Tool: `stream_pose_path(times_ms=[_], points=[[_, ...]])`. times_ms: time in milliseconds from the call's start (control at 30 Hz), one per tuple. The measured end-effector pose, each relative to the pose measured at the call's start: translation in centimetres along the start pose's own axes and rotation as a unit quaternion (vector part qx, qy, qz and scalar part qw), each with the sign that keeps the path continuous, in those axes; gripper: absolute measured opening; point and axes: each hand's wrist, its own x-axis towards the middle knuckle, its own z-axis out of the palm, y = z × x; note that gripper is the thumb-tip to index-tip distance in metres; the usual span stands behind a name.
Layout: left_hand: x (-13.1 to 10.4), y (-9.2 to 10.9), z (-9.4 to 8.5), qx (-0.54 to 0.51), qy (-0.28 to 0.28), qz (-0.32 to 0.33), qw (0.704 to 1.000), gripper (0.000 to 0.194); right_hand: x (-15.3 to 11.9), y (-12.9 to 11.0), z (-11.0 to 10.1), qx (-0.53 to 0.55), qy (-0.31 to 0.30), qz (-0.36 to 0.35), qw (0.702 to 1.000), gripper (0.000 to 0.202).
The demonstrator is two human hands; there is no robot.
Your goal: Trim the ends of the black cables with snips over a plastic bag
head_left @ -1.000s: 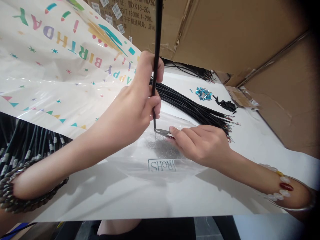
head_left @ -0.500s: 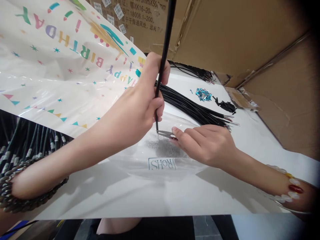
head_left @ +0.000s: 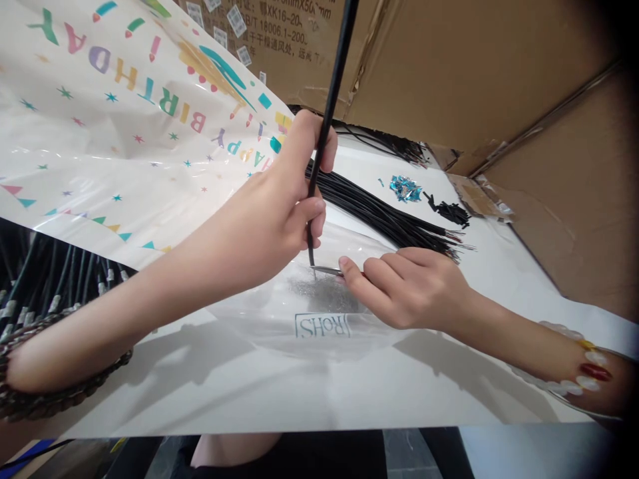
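Note:
A black cable (head_left: 333,86) runs down steeply through the fingers of my left hand (head_left: 294,186), which is closed around it near its lower end. My right hand (head_left: 414,286) is closed on a small pair of metal snips (head_left: 327,271); its handles are mostly hidden by the fingers. The tips of the snips meet the cable's lower end, where a short thin strand hangs down. Beneath lies a clear plastic bag (head_left: 322,325) marked RoHS, with a patch of fine grey clippings (head_left: 329,296) by the cable end.
Behind my hands a bundle of black cables (head_left: 379,203) lies with stripped ends to the right. Beyond are blue foil scraps (head_left: 405,189) and black offcuts (head_left: 452,213). Cardboard boxes (head_left: 449,86) stand at the back; a birthday-print sheet (head_left: 150,146) covers the left, above more cables (head_left: 50,273).
The snips have turned, their jaws now appearing narrower and closer together at the cable end. Both hands have shifted very slightly left, still gripping the same things.

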Motion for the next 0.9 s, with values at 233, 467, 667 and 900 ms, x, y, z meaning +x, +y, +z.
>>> stream_pose_path(times_ms=[233, 467, 667, 900], points=[[0.0, -0.4, 0.1, 0.03, 0.009, 0.013, 0.999, 0.029, 0.3, -0.1, 0.5, -0.015, -0.014, -0.009, 1.0, 0.007], [0.2, -0.6, 0.4, 0.088, 0.041, 0.01, 0.995, 0.025, 0.0, -0.1, 1.2, -0.008, -0.015, 0.016, 1.0, 0.009], [0.3, -0.6, 0.3, 0.09, 0.048, 0.003, 0.995, 0.028, -0.5, -0.4, 0.8, 0.011, -0.012, 0.064, 0.998, 0.009], [0.2, -0.5, 0.4, 0.094, 0.054, -0.006, 0.994, 0.031, -0.1, -1.4, 0.8, 0.042, -0.007, 0.06, 0.997, 0.004]])
